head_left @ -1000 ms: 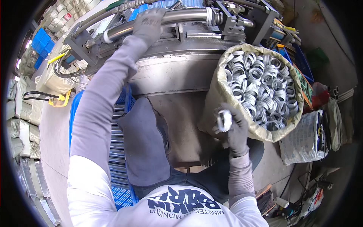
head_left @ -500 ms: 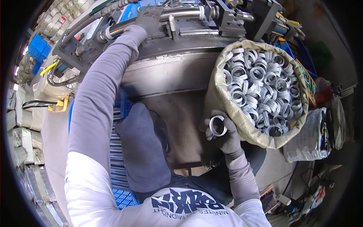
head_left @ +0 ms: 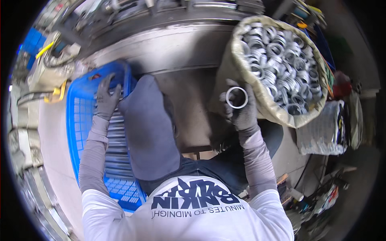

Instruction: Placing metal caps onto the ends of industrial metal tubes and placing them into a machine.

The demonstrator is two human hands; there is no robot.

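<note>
My gloved left hand [head_left: 107, 100] hangs over the far end of a blue plastic basket [head_left: 71, 132], thumb and fingers spread, with nothing seen between them. Shiny metal tubes [head_left: 117, 148] lie side by side in that basket, close to the hand. At the right, a pale metal ring [head_left: 236, 107] stands in the fingers of my gloved right hand [head_left: 244, 117], its round opening facing up toward me. Beside this hand is a woven sack [head_left: 283, 119], rolled open at the top and filled with many similar rings [head_left: 281, 72].
Across the far side runs a dark metal machine bench [head_left: 161, 44]. A grey pad [head_left: 150, 128] covers my left leg next to the basket. Wrapped bundles [head_left: 321, 130] stand right of the sack, and pale packages [head_left: 30, 148] are stacked at the far left.
My left hand has left the tube on the machine and come down to the blue basket. My right hand still holds the ring. The view has tilted down.
</note>
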